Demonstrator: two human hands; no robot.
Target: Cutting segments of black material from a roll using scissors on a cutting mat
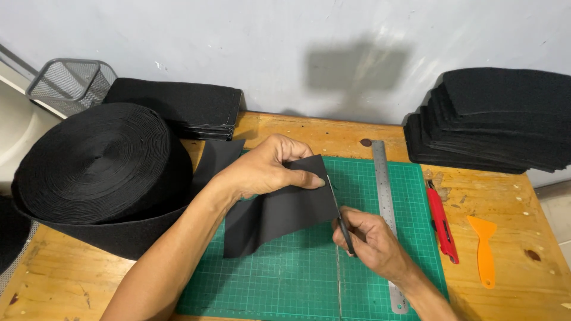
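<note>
My left hand pinches the far edge of a black fabric strip and lifts it off the green cutting mat. The strip runs back to a big black roll on the left. My right hand grips a thin black-handled blade, whose metal tip points up along the strip's right edge, close to my left thumb.
A steel ruler lies along the mat's right side. A red utility knife and an orange scraper rest on the wooden table. Stacks of black cut pieces sit at back right and back left. A wire basket stands far left.
</note>
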